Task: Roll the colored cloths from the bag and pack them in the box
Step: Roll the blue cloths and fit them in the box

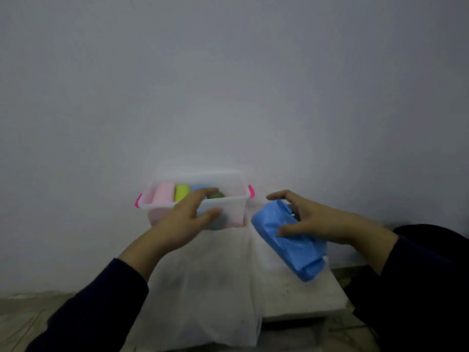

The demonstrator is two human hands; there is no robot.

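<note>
The box (223, 203) under the left hand (186, 219) is translucent, smooth plastic with glossy pink plastic latches (251, 191). Inside it, the rolled cloths (165, 194) look soft and matt. The blue bag (286, 247) under the right hand (312, 221) is thin, crinkled plastic with a faint sheen.

A clear plastic box (223, 204) with pink latches (138, 201) sits against a pale wall (228, 72), holding rolled cloths side by side: a pink roll (164, 193), a yellow-green roll (182, 192), a blue roll (198, 188) and a dark green roll (216, 195). The left hand (186, 219) grips the box's near rim, fingers inside, thumb on the front wall. The right hand (319, 219), fingers spread, rests over a blue plastic bag (286, 247) (crumpled, lying beside the box) on a white surface (299, 295). A translucent white bag (210, 301) lies in front.
</note>
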